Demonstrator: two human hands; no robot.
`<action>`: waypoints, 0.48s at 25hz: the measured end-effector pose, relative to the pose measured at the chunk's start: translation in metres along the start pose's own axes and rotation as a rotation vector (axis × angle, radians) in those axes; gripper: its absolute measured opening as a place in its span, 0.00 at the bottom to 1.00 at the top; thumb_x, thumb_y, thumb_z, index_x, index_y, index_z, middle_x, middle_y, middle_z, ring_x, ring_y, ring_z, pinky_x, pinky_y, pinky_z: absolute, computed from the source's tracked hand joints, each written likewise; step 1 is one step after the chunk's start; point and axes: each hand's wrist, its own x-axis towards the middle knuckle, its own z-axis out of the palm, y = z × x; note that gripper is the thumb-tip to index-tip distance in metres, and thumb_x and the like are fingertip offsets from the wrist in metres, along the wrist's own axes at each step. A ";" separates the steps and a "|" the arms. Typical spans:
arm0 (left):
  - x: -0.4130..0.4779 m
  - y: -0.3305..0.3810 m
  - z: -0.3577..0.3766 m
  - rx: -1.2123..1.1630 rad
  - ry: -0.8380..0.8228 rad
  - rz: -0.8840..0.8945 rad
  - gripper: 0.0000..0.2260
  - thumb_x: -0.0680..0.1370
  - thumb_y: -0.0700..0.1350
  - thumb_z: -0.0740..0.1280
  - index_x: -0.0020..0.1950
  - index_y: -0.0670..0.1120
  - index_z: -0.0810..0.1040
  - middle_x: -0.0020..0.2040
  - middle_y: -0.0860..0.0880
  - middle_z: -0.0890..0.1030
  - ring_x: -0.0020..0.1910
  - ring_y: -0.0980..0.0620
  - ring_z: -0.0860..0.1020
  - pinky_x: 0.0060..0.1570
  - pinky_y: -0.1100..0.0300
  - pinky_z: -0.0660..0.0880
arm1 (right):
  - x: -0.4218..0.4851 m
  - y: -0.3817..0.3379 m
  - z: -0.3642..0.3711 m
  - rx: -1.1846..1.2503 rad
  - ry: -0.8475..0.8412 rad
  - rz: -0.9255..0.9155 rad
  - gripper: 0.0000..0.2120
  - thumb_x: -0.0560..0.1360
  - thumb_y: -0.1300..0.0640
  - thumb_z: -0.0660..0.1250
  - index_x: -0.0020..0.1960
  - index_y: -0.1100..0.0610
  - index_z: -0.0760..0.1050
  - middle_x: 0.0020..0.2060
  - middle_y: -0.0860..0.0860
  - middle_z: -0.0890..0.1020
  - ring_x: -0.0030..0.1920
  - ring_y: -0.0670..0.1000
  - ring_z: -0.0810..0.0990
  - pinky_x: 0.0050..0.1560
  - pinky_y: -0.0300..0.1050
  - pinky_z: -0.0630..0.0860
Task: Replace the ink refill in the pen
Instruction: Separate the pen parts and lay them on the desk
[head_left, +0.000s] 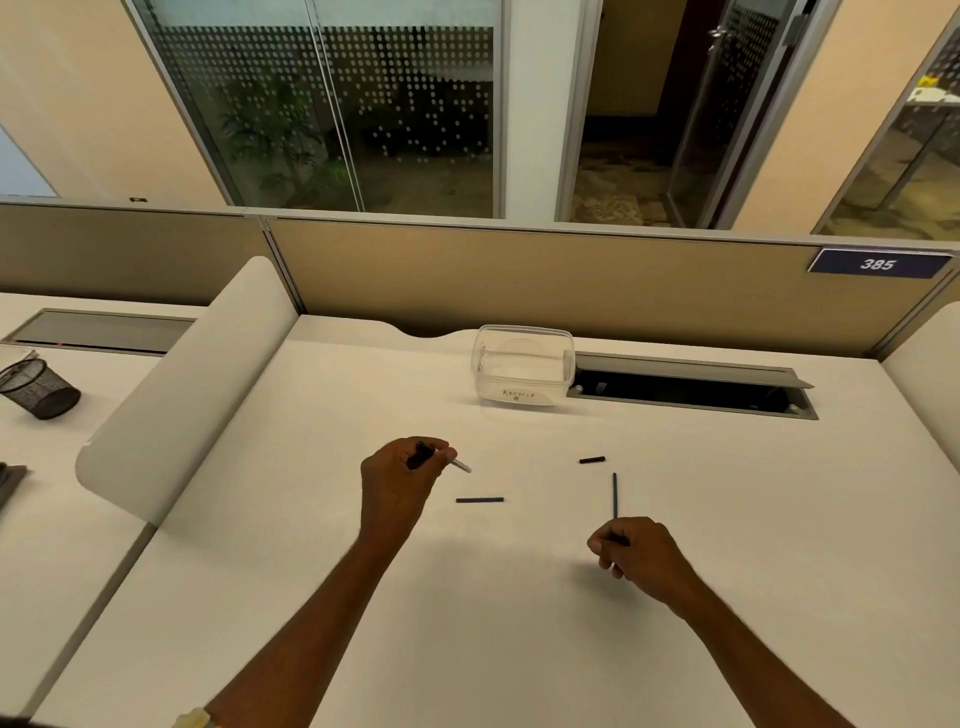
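My left hand (400, 480) is closed around a pen (436, 457) with a black barrel and a light tip that points right, held just above the white desk (467, 623). My right hand (639, 556) pinches the near end of a thin dark refill (614, 493), which stands out away from me over the desk. A second dark refill (479, 500) lies flat between my hands, just right of the left one. A short black pen piece (592, 460) lies farther back, to the right of the pen tip.
A clear plastic tub (522, 364) labelled "Recycle" stands at the back of the desk, beside an open cable tray (691, 389). A white curved divider (187, 395) borders the left side. A black mesh cup (39, 387) lies on the neighbouring desk.
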 end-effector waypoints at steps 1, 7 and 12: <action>-0.002 -0.001 -0.003 -0.001 0.020 0.007 0.03 0.74 0.47 0.81 0.45 0.53 0.89 0.42 0.51 0.88 0.37 0.53 0.86 0.39 0.62 0.81 | 0.001 -0.002 0.003 -0.010 -0.009 -0.008 0.07 0.78 0.60 0.74 0.43 0.52 0.87 0.35 0.51 0.89 0.31 0.43 0.83 0.36 0.37 0.80; -0.012 -0.015 -0.019 -0.055 0.029 -0.048 0.03 0.75 0.47 0.79 0.47 0.55 0.89 0.39 0.50 0.89 0.36 0.49 0.88 0.39 0.55 0.86 | 0.018 -0.034 0.031 -0.068 -0.060 -0.093 0.04 0.74 0.62 0.78 0.44 0.54 0.87 0.36 0.47 0.88 0.33 0.43 0.84 0.41 0.40 0.82; -0.019 -0.029 -0.029 -0.046 0.058 -0.100 0.05 0.76 0.45 0.78 0.47 0.56 0.88 0.39 0.49 0.89 0.37 0.50 0.89 0.44 0.55 0.87 | 0.037 -0.067 0.061 -0.160 -0.049 -0.189 0.06 0.75 0.55 0.78 0.51 0.54 0.87 0.46 0.47 0.87 0.47 0.48 0.84 0.52 0.43 0.80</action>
